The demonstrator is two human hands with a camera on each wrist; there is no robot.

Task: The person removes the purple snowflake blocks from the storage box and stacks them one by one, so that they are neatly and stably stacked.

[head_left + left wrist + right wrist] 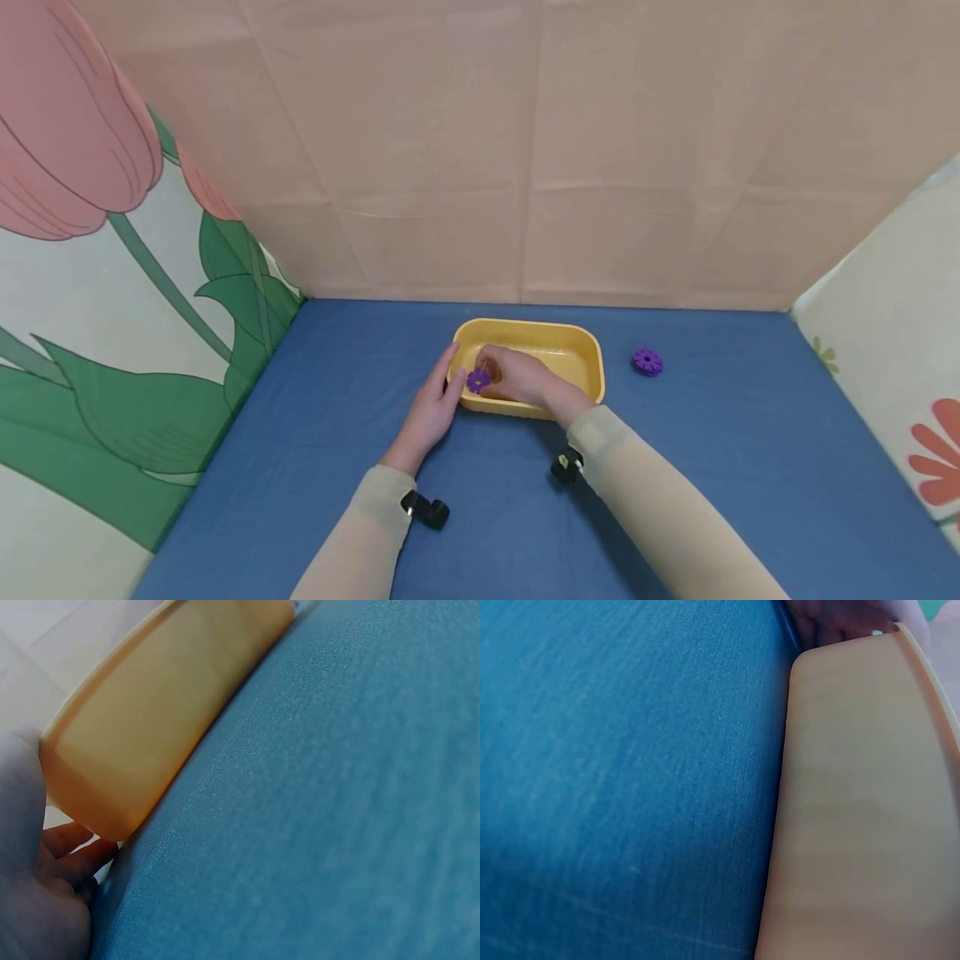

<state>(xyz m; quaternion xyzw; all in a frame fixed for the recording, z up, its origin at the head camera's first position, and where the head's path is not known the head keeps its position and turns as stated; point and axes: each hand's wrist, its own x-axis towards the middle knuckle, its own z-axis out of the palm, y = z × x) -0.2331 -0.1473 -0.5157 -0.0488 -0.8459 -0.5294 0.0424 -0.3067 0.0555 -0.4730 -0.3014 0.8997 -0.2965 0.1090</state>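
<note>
A shallow yellow tray (566, 335) sits on the blue surface. My left hand (433, 412) holds its left end, with the thumb at the near-left rim and the fingers around the outside of the end wall. In the left wrist view the fingers curl beside the lower corner of the tray (142, 742). Inside the left part of the tray, my right hand (517, 379) pinches a purple flower-shaped disc (477, 382) between thumb and fingers. The tray's outer wall (862, 795) fills much of the right wrist view, which hides the right hand and the disc.
To the right of the tray lies a purple notched disc (647, 362) on the blue cloth (720, 483). A beige curtain (525, 167) rises behind the far edge. Printed panels with tulips (75, 125) and flowers (941, 454) stand at the sides.
</note>
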